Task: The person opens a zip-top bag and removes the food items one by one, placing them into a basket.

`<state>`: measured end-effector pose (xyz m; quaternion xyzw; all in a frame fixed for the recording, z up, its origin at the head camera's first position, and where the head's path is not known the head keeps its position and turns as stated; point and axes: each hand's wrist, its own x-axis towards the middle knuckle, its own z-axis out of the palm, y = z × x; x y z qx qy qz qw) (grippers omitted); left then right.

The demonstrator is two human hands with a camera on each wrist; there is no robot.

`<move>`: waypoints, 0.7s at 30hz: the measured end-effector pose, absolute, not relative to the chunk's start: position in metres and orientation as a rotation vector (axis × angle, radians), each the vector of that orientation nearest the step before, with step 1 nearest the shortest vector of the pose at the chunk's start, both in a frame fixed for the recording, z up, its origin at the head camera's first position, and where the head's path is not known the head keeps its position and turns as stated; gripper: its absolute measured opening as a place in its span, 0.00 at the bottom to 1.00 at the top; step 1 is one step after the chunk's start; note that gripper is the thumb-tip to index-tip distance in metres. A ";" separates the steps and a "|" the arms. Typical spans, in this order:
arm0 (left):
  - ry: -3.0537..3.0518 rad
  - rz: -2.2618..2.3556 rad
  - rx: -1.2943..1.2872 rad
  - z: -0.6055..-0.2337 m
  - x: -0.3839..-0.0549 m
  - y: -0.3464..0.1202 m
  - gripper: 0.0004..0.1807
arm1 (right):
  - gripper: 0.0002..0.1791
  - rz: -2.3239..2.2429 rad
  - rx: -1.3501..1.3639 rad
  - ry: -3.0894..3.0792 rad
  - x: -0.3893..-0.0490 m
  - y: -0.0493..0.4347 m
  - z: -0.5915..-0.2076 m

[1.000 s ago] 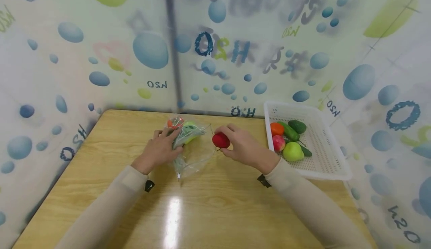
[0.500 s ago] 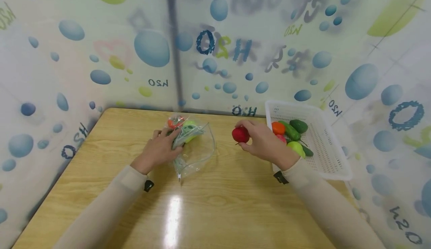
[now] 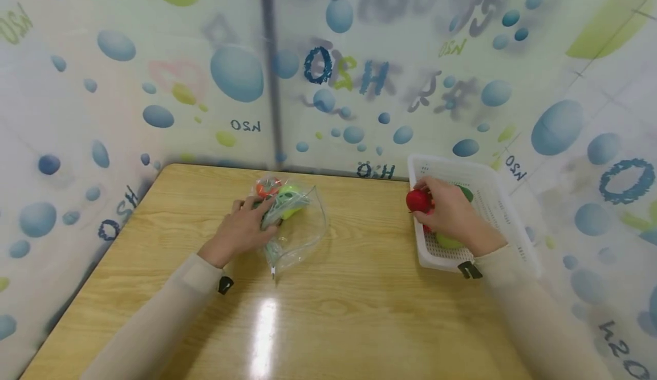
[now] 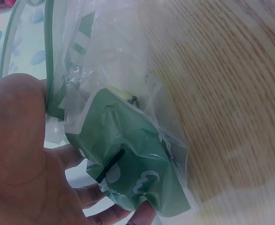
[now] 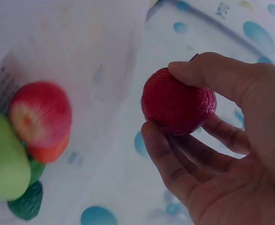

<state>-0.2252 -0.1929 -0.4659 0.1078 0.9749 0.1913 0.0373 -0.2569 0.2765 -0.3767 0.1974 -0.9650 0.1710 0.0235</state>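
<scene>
My right hand (image 3: 451,211) holds a red, rough-skinned lychee-like fruit (image 3: 418,201) above the left rim of the white basket (image 3: 436,262). The right wrist view shows the thumb on one side of the fruit (image 5: 174,103) and fingers on the other, with a short stem by the thumb. My left hand (image 3: 241,231) grips a clear plastic zip bag (image 3: 305,231) lying on the table. Close up, its fingers curl behind the green printed part of the bag (image 4: 128,150). Orange-red and yellow-green things show through the plastic; the rest of the contents is hidden.
The basket stands at the table's back right. In it lie a pinkish-red fruit (image 5: 41,112), a light green fruit (image 5: 6,154), an orange one (image 5: 50,151) and dark green vegetables (image 5: 28,201), partly hidden by my right hand. A patterned wall (image 3: 354,134) rises behind the table (image 3: 333,311).
My right hand has carried the red fruit rightward, from beside the bag's opening to over the basket's left side. The left hand has stayed at the bag.
</scene>
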 end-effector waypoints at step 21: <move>2.984 0.567 0.255 -0.466 -0.223 -0.205 0.43 | 0.25 0.272 0.314 -3.431 -0.258 0.402 -0.384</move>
